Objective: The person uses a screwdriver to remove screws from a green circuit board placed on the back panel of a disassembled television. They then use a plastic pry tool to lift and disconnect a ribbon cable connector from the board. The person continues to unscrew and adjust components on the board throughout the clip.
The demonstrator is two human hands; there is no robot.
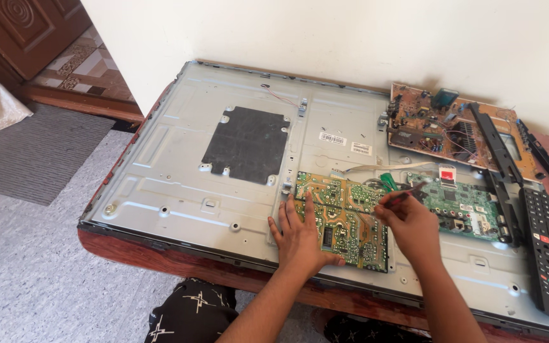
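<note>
At the panel's near edge, left hand [300, 238] lies flat on the yellow board [343, 219]; right hand [411, 225] apparently grips a screwdriver [396, 198].

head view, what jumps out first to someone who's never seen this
A big grey metal back panel of an opened flat screen covers most of the table. Near its front edge, the left hand lies flat on a yellow-green circuit board while the right hand holds a red-handled tool to it. Right of them lie a green circuit board, a brown one by the wall, and a black remote.
</note>
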